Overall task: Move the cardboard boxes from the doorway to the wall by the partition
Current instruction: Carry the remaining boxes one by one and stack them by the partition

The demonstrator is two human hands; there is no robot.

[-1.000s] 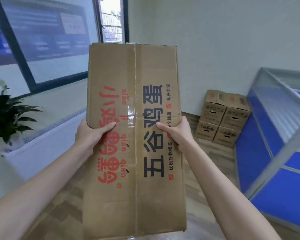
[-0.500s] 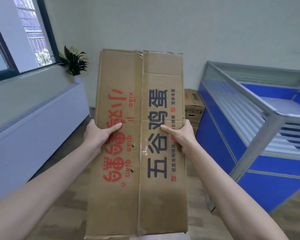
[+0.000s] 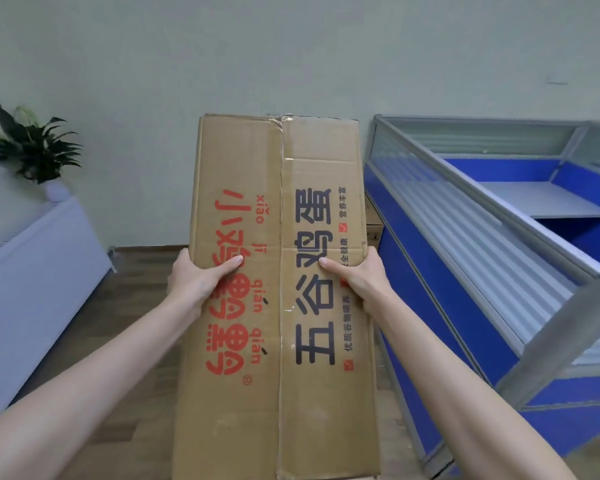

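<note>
I carry a long cardboard box [image 3: 278,168] flat in front of me, its taped top printed with red and black characters. My left hand [image 3: 196,280] grips its left edge, thumb on top. On the opposite edge my right hand [image 3: 359,277] grips the same way. Behind the box's right side, a sliver of stacked cardboard boxes [image 3: 373,223] shows against the pale wall [image 3: 257,64], beside the blue partition [image 3: 440,271]. The carried box hides most of that stack.
The blue and grey partition with frosted panels runs along the right, a grey desk [image 3: 541,202] inside it. A white radiator cover [image 3: 32,278] lines the left, with a potted plant [image 3: 32,147] on top. Wood floor [image 3: 125,306] lies between them.
The view has swung right: the window has left the frame, the plant moved to the far left, and the wall and partition are nearer. The stack is now mostly hidden behind the box. My grip is unchanged.
</note>
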